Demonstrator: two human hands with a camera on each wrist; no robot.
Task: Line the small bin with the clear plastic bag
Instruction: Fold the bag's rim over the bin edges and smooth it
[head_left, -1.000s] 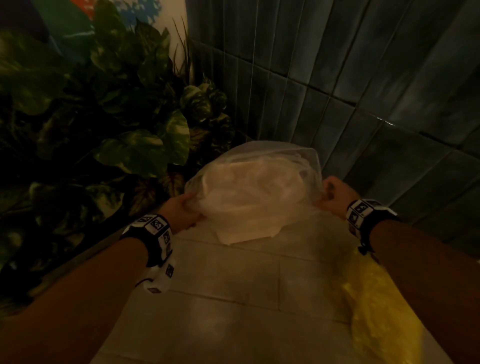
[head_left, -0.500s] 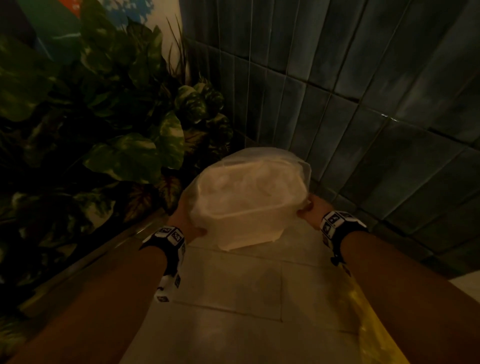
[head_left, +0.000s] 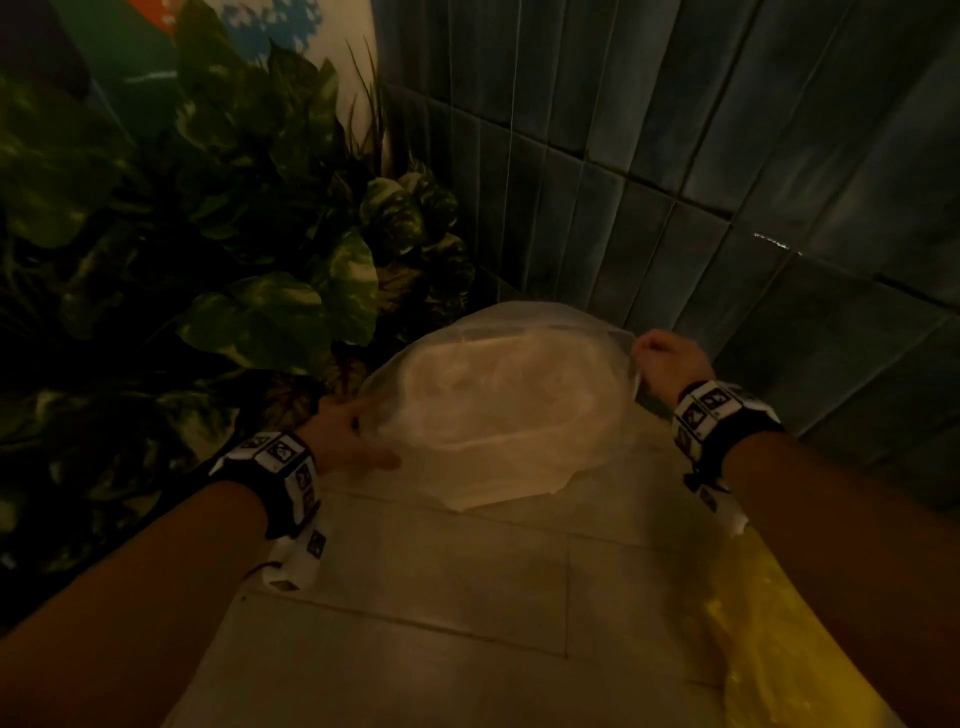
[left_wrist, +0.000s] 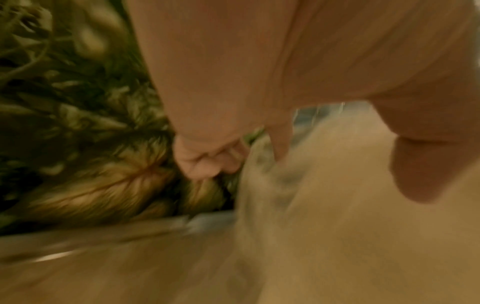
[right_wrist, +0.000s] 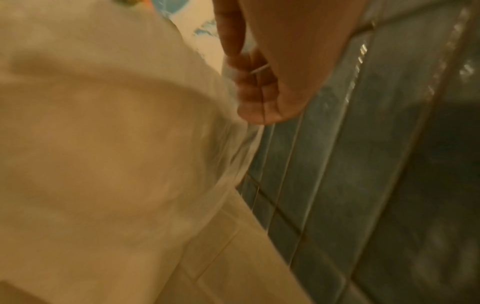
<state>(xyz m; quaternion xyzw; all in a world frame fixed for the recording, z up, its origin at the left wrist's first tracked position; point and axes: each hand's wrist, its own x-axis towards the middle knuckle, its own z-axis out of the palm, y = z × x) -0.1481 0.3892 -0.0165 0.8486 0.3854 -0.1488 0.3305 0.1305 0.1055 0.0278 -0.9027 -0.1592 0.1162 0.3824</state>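
A leafy green plant (head_left: 249, 249) fills the left of the room; a pale tiled floor (head_left: 467, 597) runs down the middle, with dark blue-green wall tiles (head_left: 727, 156) on the right. No writing is readable. The left hand (head_left: 347, 435) pinches the near-left edge of the clear plastic bag (head_left: 524, 332), index finger tucked into a fold. The bag drapes over the small bin (head_left: 498, 415) at centre, in the far corner. The right hand (head_left: 667, 361), fingers curled, grips the bag's right edge. Yellow plastic (head_left: 779, 649) lies near right.

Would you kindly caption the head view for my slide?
Both hands, left hand and right hand, stretch the clear plastic bag over the small bin.
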